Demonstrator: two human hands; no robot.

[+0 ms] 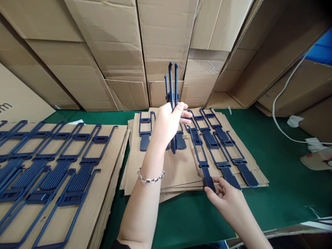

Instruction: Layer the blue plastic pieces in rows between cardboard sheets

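My left hand [169, 122] is raised over the middle of the cardboard stack, closed around a few dark blue plastic frames [171, 86] held upright and edge-on. Its outer fingers stick out to the right. At the stack's front edge, my right hand [224, 195] pinches the ribbed end of another dark blue frame [203, 169] that lies on the cardboard [178, 173]. Several like frames [223, 162] lie beside it in rows on the right. One more frame [145, 129] lies at the back left of the stack, partly behind my left arm.
On the left, another cardboard stack [103, 183] carries overlapping rows of similar blue frames [80, 166]. Large cardboard boxes [114, 45] wall off the back of the green table [186, 221]. A white cable [275, 103] and crumpled white pieces [294, 121] are at the right.
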